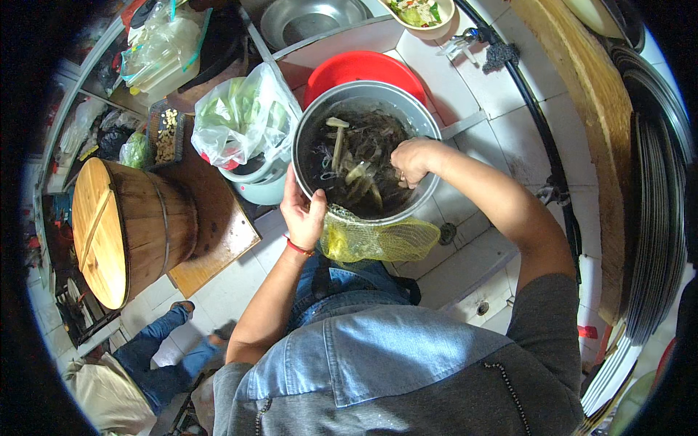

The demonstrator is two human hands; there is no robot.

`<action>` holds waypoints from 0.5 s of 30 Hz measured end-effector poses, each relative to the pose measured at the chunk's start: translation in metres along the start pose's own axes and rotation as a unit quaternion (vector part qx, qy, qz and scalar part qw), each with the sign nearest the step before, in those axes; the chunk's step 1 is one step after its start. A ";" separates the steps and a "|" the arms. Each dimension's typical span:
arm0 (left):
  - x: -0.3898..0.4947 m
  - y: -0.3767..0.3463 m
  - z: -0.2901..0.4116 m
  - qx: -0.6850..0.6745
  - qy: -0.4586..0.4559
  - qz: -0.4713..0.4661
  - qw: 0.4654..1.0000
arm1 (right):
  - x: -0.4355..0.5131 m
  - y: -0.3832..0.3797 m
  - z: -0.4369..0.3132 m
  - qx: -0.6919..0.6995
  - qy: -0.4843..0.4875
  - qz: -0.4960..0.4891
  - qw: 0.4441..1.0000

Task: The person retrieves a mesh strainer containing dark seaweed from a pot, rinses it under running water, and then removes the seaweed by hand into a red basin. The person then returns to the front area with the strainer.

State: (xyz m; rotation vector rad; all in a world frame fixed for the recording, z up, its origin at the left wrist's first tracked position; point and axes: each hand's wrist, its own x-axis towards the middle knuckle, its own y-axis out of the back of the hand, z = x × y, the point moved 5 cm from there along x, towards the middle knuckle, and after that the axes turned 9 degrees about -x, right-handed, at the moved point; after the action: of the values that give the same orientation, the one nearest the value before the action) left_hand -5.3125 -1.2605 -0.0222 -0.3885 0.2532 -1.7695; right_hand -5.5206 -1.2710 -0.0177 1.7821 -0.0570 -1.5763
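A round metal pot (366, 220) with dark liquid holds dark stringy food and several pale pieces (338, 147). My left hand (304, 215) grips the pot's rim at its lower left, thumb over the edge. My right hand (413, 162) reaches into the pot at the right side, fingers bent down at the dark food; whether they hold any of it cannot be told. Below the pot's near rim hangs a yellow mesh bag (381, 240). Behind the pot, partly hidden by it, is a red plastic basin (365, 62).
A plastic bag of green vegetables (240, 117) sits on a bucket (262, 182) at the left. Further left stands a lidded wooden barrel (147, 229). A black hose (537, 117) and a thick wooden board (594, 136) run along the right. Another person's legs (158, 349) show lower left.
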 end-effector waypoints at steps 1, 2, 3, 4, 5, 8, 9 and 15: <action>0.000 -0.001 0.000 -0.002 0.001 -0.002 1.000 | -0.002 0.004 0.000 0.016 0.003 0.022 1.000; 0.000 -0.001 0.002 -0.002 -0.007 -0.004 1.000 | -0.004 0.009 0.002 0.032 0.006 0.044 0.999; 0.001 -0.002 0.002 0.004 -0.008 -0.004 1.000 | -0.007 0.015 0.004 0.042 0.006 0.061 0.997; 0.001 -0.002 0.003 0.009 -0.011 -0.005 1.000 | -0.008 0.023 0.007 0.096 0.000 0.084 0.992; 0.001 -0.002 0.003 0.015 -0.016 -0.004 1.000 | -0.013 0.032 0.010 0.161 0.007 0.137 0.977; 0.000 -0.002 0.002 0.012 0.000 0.005 1.000 | -0.015 0.045 0.000 0.198 0.080 0.163 0.963; 0.000 -0.001 0.002 0.011 0.005 0.005 1.000 | -0.014 0.047 -0.005 0.202 0.103 0.165 0.960; 0.000 0.000 0.000 0.001 -0.007 0.005 1.000 | -0.005 0.068 -0.012 0.015 0.038 0.456 0.889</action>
State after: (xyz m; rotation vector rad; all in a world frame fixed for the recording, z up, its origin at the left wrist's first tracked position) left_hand -5.3127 -1.2609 -0.0222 -0.3970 0.2427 -1.7562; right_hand -5.4824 -1.3116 0.0227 1.4758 -0.7675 -0.8117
